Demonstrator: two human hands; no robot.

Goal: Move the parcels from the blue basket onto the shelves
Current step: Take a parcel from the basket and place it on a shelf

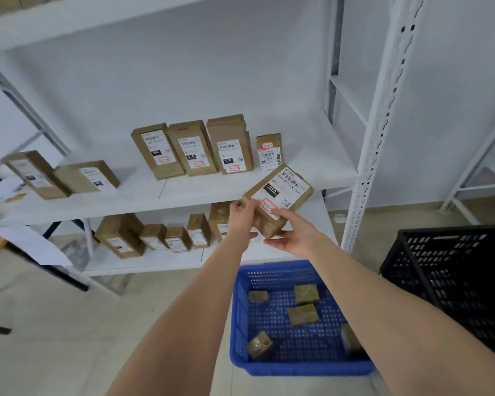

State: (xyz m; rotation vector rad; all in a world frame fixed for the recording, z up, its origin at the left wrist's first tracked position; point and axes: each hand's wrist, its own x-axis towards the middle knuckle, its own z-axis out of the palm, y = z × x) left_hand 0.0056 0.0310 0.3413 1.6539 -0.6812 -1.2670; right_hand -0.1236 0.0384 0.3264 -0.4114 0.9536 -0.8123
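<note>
I hold a brown cardboard parcel (280, 200) with a white label, tilted, in front of the middle shelf (166, 192) edge. My left hand (242, 217) grips its left end. My right hand (290, 234) holds it from below and the right, thumb on the label. The blue basket (242, 310) stands on the floor below my arms with several small brown parcels inside, one of them (306, 292) near its back. Several labelled parcels stand upright in a row (192, 150) on the middle shelf. More parcels (152, 235) stand on the lower shelf.
A black crate (452, 278) stands to the right of the basket. A white perforated shelf upright (363, 181) rises between them. Two parcels (60, 175) lie at the left of the middle shelf, with papers (0, 187) beyond. A dark bar and a sheet of paper (32, 247) are at lower left.
</note>
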